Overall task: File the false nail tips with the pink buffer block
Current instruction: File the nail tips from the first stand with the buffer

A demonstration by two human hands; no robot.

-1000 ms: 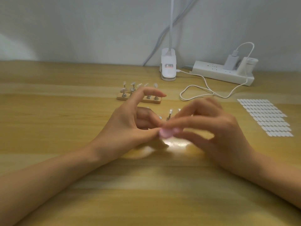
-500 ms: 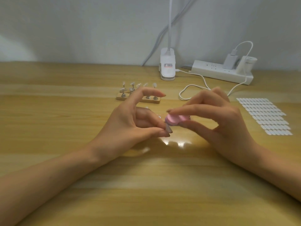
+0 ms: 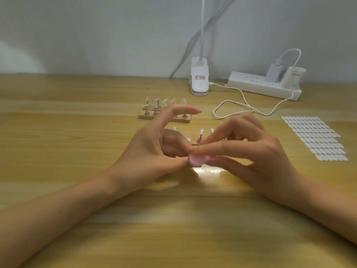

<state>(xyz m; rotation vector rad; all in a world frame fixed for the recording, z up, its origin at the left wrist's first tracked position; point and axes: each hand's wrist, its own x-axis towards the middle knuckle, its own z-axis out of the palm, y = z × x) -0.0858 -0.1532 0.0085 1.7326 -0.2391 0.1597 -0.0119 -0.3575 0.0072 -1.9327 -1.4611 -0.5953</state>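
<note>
Buffer block (image 3: 197, 160) lower now (right hand (image 3: 260, 155) grip)

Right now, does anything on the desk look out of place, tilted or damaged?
Nothing looks spilled or damaged. Only one small thing: behind the left hand, a bare metal disc sits beside the upright nail holder, with nothing standing on it.

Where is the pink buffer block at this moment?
The pink buffer block is near the centre of the head view, pinched by the right hand, beside the left hand.
</note>
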